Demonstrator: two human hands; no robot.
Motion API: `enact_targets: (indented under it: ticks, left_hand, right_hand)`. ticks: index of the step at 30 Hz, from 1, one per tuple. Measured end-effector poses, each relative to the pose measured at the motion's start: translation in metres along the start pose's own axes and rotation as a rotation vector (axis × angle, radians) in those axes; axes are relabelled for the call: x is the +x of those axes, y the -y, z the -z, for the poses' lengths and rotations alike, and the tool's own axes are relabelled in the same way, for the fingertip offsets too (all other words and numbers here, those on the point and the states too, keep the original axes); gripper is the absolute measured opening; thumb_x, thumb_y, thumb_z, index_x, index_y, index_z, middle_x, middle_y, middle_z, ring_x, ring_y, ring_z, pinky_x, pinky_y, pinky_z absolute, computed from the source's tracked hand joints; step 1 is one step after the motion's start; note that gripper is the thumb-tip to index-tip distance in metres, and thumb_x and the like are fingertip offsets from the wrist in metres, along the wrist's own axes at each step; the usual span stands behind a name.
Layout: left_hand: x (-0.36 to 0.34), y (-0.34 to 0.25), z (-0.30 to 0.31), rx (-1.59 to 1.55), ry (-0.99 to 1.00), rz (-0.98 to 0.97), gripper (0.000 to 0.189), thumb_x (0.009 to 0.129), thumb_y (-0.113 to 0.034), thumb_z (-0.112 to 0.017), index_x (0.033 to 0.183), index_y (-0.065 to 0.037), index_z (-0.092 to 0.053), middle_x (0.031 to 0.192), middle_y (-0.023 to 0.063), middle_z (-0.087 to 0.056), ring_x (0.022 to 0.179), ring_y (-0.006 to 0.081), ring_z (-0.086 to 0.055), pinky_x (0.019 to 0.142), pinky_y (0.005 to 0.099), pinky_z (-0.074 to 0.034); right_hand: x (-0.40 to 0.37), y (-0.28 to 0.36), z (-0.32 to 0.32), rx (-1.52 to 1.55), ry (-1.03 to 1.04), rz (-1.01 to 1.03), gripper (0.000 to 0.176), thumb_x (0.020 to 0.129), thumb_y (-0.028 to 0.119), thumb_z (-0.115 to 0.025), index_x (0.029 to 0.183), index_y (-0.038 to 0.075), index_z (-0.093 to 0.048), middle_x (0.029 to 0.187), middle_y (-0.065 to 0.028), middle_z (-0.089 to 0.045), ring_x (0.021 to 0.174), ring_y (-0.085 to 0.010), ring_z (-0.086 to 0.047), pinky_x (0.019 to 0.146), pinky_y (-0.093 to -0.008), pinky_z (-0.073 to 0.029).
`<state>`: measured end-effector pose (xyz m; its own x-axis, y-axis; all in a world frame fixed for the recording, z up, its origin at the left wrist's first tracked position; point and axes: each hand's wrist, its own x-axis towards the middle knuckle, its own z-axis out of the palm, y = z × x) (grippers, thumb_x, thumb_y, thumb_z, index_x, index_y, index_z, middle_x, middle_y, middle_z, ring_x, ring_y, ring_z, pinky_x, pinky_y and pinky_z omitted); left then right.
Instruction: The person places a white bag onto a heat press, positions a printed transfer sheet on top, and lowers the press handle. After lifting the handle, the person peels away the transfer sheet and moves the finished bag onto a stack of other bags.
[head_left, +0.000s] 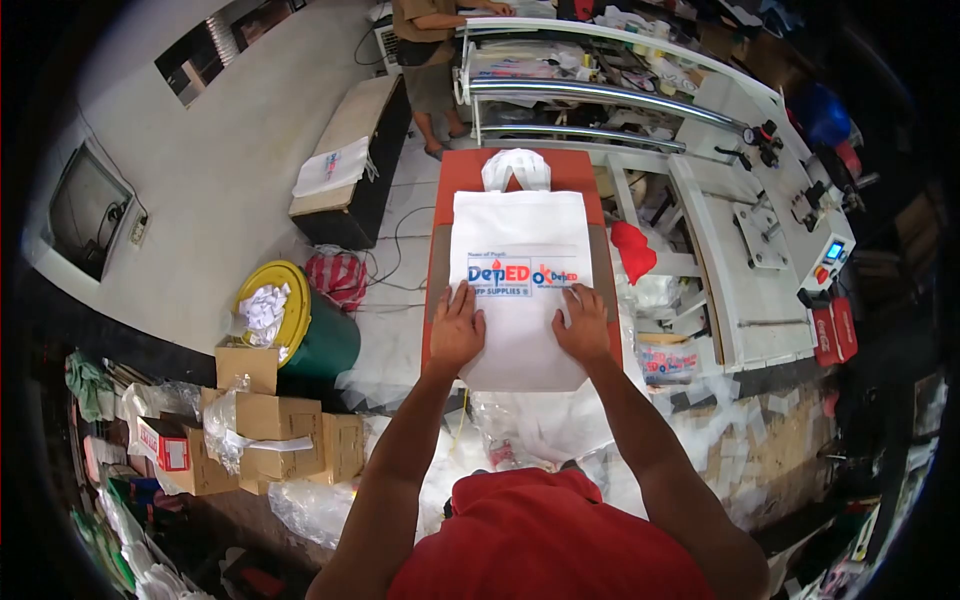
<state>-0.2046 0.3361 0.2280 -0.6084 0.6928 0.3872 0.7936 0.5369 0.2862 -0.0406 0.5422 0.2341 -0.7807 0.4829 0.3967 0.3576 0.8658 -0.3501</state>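
A white cloth bag (520, 345) with blue and red print lies flat on a red board (447, 210), its handles at the far end. My left hand (457, 328) rests on the bag's left side, just below the print, with the fingers apart. On the right side of the bag, my right hand (583, 325) lies with its fingers spread, touching the cloth near the smaller print. Neither hand grips anything.
Another person (428, 50) stands at the far machine. Printed bags lie on a bench (345, 195) at the left. A green bin (330, 335) and cardboard boxes (280, 440) stand nearer. At the right is a white machine frame (735, 300) with a control panel (828, 262).
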Motion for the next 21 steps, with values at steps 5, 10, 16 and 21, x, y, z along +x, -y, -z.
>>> enact_targets:
  ticks: [5,10,16,21]
  left_hand:
    - [0.000,0.000,-0.004,0.029,0.001,-0.003,0.050,0.091,-0.024,-0.052,0.134,0.000,-0.053,0.143,0.0160,-0.048,0.133,0.0434,-0.039,0.112,0.0468,-0.032]
    - [0.000,0.000,-0.001,0.022,0.016,-0.009,0.052,0.091,-0.023,-0.052,0.137,0.001,-0.049,0.145,0.0188,-0.045,0.131,0.0441,-0.041,0.113,0.0465,-0.031]
    - [-0.012,0.004,0.028,-0.318,-0.150,0.192,0.053,0.087,-0.015,-0.058,0.136,0.002,-0.046,0.131,0.0268,-0.052,0.119,0.0446,-0.050,0.104,0.0474,-0.039]
    - [-0.044,0.021,0.031,-0.346,-0.109,0.227,0.049,0.087,-0.012,-0.059,0.132,0.003,-0.049,0.122,0.0244,-0.058,0.108,0.0414,-0.056,0.096,0.0464,-0.046]
  right_hand:
    - [-0.001,0.000,0.001,0.017,-0.025,0.017,0.046,0.082,0.022,-0.062,0.122,0.002,-0.060,0.132,-0.0143,-0.050,0.125,-0.0335,-0.043,0.102,-0.0477,-0.038]
    - [0.000,-0.001,-0.002,0.010,-0.037,0.016,0.045,0.081,0.023,-0.063,0.121,0.002,-0.060,0.130,-0.0140,-0.050,0.124,-0.0337,-0.043,0.101,-0.0482,-0.038]
    - [0.001,0.002,0.028,0.061,-0.136,-0.004,0.050,0.081,0.023,-0.066,0.125,0.004,-0.054,0.128,-0.0142,-0.051,0.122,-0.0338,-0.044,0.099,-0.0493,-0.038]
    - [-0.036,-0.023,0.074,0.201,-0.263,-0.026,0.047,0.078,0.010,-0.070,0.122,0.004,-0.055,0.124,-0.0161,-0.054,0.115,-0.0360,-0.050,0.096,-0.0472,-0.042]
